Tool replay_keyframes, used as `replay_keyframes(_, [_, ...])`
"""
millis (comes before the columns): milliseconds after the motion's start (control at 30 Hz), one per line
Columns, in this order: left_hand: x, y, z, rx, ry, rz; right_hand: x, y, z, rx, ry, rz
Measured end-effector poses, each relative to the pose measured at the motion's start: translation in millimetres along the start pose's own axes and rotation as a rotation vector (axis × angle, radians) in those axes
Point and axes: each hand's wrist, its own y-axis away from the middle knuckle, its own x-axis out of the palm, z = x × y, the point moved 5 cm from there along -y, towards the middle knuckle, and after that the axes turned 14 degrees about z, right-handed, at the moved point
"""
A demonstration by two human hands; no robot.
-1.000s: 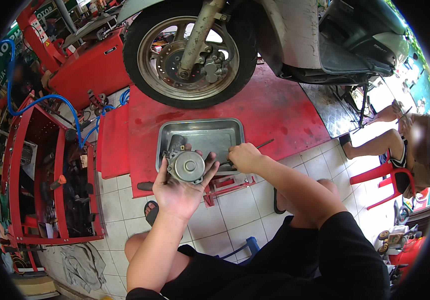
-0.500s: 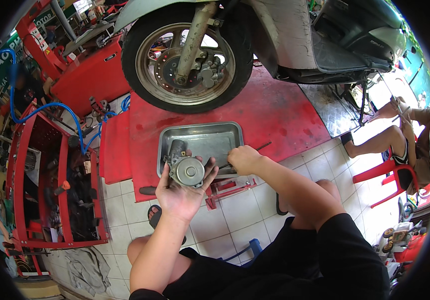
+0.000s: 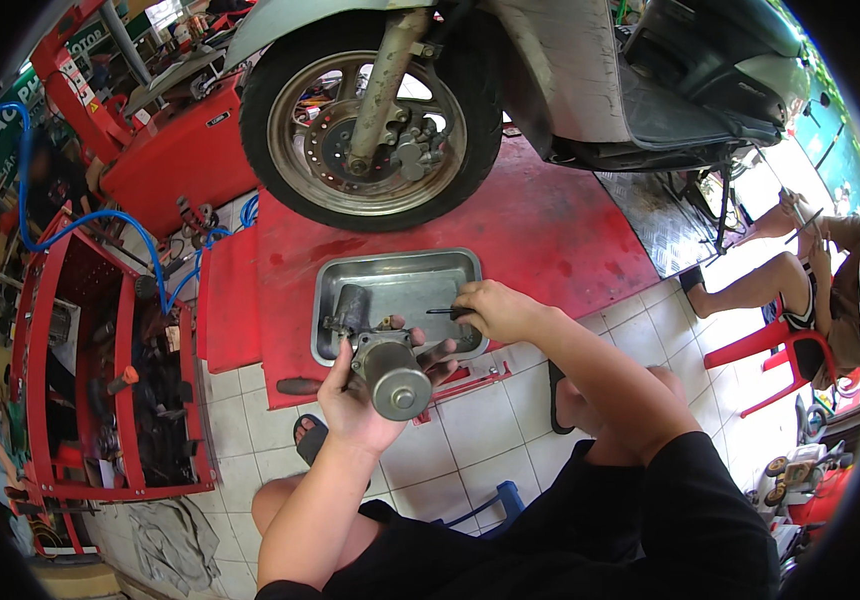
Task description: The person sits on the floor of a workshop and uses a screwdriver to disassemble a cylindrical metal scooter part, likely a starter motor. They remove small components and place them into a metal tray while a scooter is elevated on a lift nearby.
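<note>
We judge tilting could drop the metal cylinder [image 3: 397, 381] the left hand [image 3: 355, 408] cradles at seven o'clock, the right hand [image 3: 496, 310] gripping a tool [image 3: 440, 311].

Your left hand [image 3: 362, 405] is palm up, thumb [image 3: 338, 368] on the left side, fingers [image 3: 438, 352] bent and apart on the right, fingers dark with grime. Left forearm [image 3: 312, 515] comes up steeply from the lower edge. Your right hand [image 3: 498, 310] is in a closed grip, back of hand up, a bit farther out. Right forearm [image 3: 600, 355] angles in from lower right. Hands near each other, not touching.
</note>
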Motion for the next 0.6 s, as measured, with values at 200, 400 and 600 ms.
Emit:
replay_keyframes(200, [0.4,3.1,0.3,0.002,-0.004,-0.035,-28.8,7.9,28.4,-0.042,-0.004,-0.152])
replay_keyframes(400, [-4.5,-1.7,-3.9,0.067,0.034,-0.061,-52.7,30.7,66.6,-0.184,-0.149,-0.426])
replay_keyframes(600, [-19.5,0.7,-0.6,0.062,0.035,-0.144,-57.6,48.5,99.5,-0.338,-0.335,-0.407])
